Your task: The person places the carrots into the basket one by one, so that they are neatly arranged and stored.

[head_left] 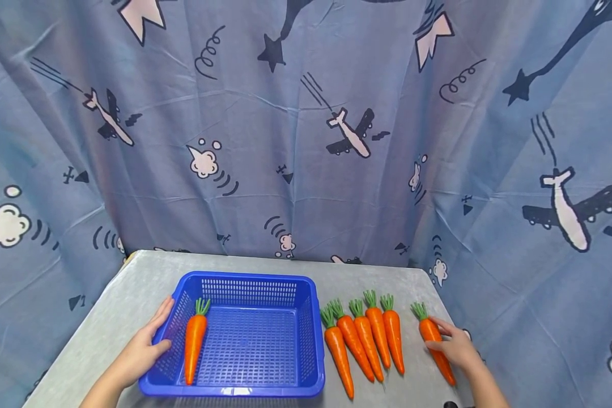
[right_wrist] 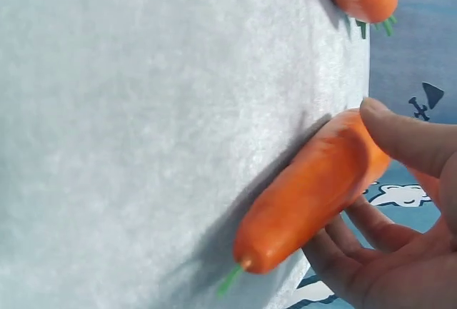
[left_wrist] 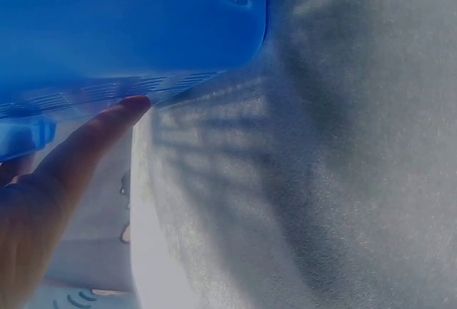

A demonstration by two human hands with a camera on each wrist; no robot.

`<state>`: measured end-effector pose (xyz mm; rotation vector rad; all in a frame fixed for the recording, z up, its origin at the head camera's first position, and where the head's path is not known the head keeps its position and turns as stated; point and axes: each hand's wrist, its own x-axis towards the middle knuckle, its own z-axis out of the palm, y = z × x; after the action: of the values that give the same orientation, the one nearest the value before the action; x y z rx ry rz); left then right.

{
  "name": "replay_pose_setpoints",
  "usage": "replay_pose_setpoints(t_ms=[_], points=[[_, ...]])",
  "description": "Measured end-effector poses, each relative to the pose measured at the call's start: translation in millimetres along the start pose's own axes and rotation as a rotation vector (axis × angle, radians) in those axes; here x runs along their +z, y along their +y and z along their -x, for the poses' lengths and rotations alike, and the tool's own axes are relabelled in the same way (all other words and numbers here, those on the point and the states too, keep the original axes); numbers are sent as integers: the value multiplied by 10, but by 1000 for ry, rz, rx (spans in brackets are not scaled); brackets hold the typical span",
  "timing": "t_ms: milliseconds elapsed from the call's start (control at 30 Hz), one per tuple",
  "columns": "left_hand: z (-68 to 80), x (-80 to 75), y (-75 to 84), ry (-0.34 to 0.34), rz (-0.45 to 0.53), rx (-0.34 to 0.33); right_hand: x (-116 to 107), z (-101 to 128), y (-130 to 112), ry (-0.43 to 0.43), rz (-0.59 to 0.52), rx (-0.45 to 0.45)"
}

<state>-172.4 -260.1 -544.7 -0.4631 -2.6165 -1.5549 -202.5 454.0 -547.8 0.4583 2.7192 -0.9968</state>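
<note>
Head view – right hand [head_left: 456,347] gripping carrot [head_left: 431,332], table [head_left: 132,294] edge

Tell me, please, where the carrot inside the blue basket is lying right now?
In the head view, the carrot lies along the blue basket's left inner wall, leaves pointing away, beside the left hand.

Glossy plastic basket [head_left: 313,340] (perforated), smooth matt carrot [right_wrist: 314,191], felt-like table [head_left: 132,289]

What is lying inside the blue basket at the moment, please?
One carrot lies inside the blue basket, along its left wall, leafy end pointing away. The rest of the mesh floor shows bare; nothing hidden there.
</note>
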Motion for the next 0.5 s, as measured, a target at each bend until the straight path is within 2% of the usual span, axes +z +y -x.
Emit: replay_pose_setpoints(t_ms=[267, 500], points=[[9, -4, -32, -4, 16, 18, 31, -81, 50, -23, 9, 4], [-5, -11, -22, -16, 26, -12, -14, -38, -46, 50, -257, 2]])
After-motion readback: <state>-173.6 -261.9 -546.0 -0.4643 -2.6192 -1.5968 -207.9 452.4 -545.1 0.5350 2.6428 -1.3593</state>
